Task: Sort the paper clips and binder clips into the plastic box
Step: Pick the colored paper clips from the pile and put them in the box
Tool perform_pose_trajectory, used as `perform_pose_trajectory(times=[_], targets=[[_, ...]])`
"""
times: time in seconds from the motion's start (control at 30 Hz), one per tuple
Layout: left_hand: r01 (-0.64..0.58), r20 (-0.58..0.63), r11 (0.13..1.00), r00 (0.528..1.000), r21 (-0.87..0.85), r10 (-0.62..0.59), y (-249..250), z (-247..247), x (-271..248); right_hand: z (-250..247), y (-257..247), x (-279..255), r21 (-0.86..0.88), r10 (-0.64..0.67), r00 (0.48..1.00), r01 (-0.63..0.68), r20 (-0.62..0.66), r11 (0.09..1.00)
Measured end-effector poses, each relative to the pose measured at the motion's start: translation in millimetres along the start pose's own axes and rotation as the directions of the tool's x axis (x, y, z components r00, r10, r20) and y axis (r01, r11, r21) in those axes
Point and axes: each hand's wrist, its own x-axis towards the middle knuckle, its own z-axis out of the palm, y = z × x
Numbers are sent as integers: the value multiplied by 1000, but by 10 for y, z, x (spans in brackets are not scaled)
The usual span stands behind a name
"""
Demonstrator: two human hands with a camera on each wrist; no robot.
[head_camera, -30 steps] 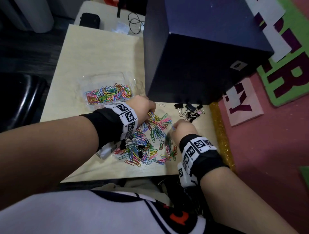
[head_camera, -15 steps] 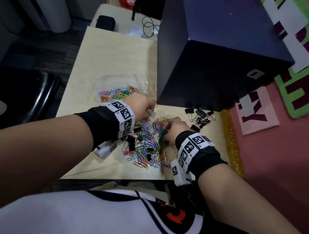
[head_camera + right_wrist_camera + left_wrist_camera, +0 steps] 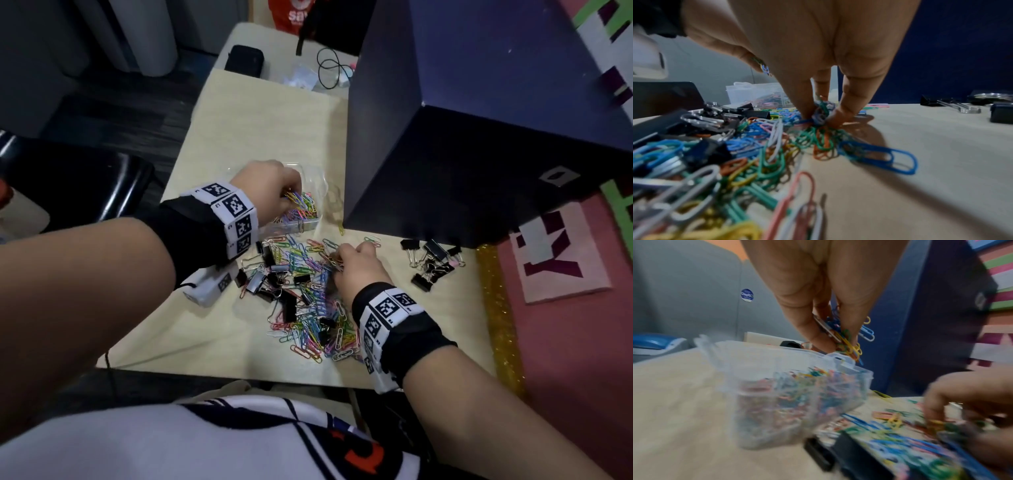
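A clear plastic box (image 3: 310, 224) (image 3: 793, 402) partly filled with coloured paper clips stands on the wooden table (image 3: 267, 116). My left hand (image 3: 274, 188) (image 3: 830, 331) hovers over the box, pinching a bunch of coloured paper clips (image 3: 849, 340). In front of the box lies a mixed pile of paper clips (image 3: 308, 308) (image 3: 756, 146) and black binder clips (image 3: 274, 274). My right hand (image 3: 356, 263) (image 3: 820, 113) reaches down into the pile and pinches a few paper clips (image 3: 819, 112) against the table. A second group of binder clips (image 3: 431, 260) lies to the right.
A large dark blue box (image 3: 479, 137) stands right behind the pile and beside the plastic box. A black chair (image 3: 68, 185) is at the left. At the table's far end lie a black pouch (image 3: 244, 61) and a cable (image 3: 330, 72). A pink mat (image 3: 565, 342) borders the table's right edge.
My left hand has lifted from the pile with a bunch of paper clips and moved back over the plastic box. My right hand has shifted slightly left into the pile and pinched clips.
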Motion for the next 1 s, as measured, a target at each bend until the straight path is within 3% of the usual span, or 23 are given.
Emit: perform_pose_trajectory(times=[0.1,0.43,0.53,0.73,0.87,1.0], targets=[[28,-26,1000,999,5,-28,-140,-46,46,-12,1,-8,-30,-20,1000,20,12,999],[-12,138,991,990,133,-7,-355,56,-152,-332,-159,105,-123,-48,999,47,-4,991],[-66,234,982,972,179,23,-383,136,-275,-424,-297,134,-86,-99,994,95,-49,992],[-123,296,975,953,187,63,-400,204,-375,-437,-589,209,86,-183,961,204,-208,975],[-85,203,988,977,130,57,-389,159,-415,-404,-754,255,155,-280,937,314,-208,937],[-32,47,998,998,63,29,-391,155,-412,-426,-716,283,129,-214,949,248,-233,960]])
